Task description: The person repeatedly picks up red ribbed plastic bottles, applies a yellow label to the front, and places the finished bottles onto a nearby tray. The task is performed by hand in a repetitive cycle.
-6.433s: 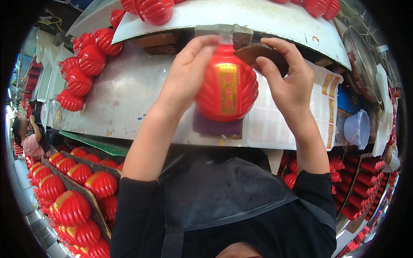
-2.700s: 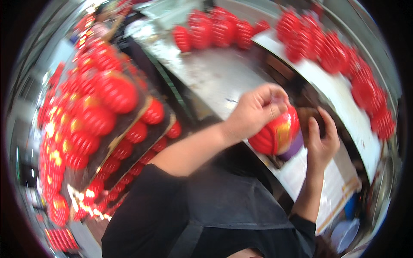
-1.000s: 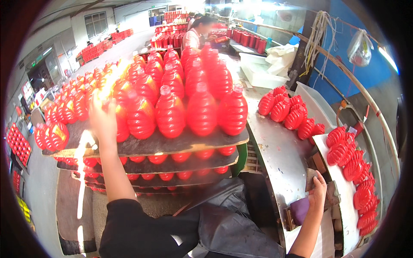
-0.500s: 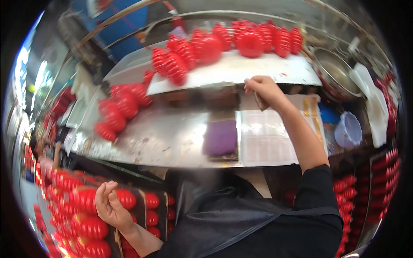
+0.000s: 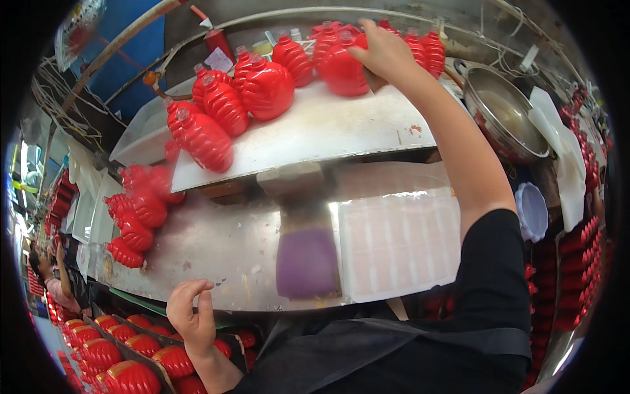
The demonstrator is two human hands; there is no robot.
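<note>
My right hand (image 5: pixel 388 54) reaches over the white raised shelf (image 5: pixel 289 131), fingers curled beside a round red bottle (image 5: pixel 344 71). A small brown piece (image 5: pixel 375 80) shows under the palm, partly hidden. Whether the fingertips touch the bottle is unclear. My left hand (image 5: pixel 191 314) hovers at the bench's front edge, fingers loosely bent and thumb apart, with nothing in it. Between the hands, a purple pad (image 5: pixel 306 262) appears blurred over the metal bench (image 5: pixel 216 256). To its right lies a pale sheet (image 5: pixel 400 243) with faint long shapes.
More red ribbed bottles (image 5: pixel 226 105) stand along the shelf, and others (image 5: pixel 134 233) lie at the bench's left. A metal pan (image 5: pixel 505 111) and a pale blue basin (image 5: pixel 531 211) are at the right. Red pieces (image 5: pixel 131 377) fill racks below; a person (image 5: pixel 59 282) is far left.
My right hand has moved from the shelf's front edge up to the bottles at the back. My left hand has risen slightly, its fingers more bent. The view has shifted.
</note>
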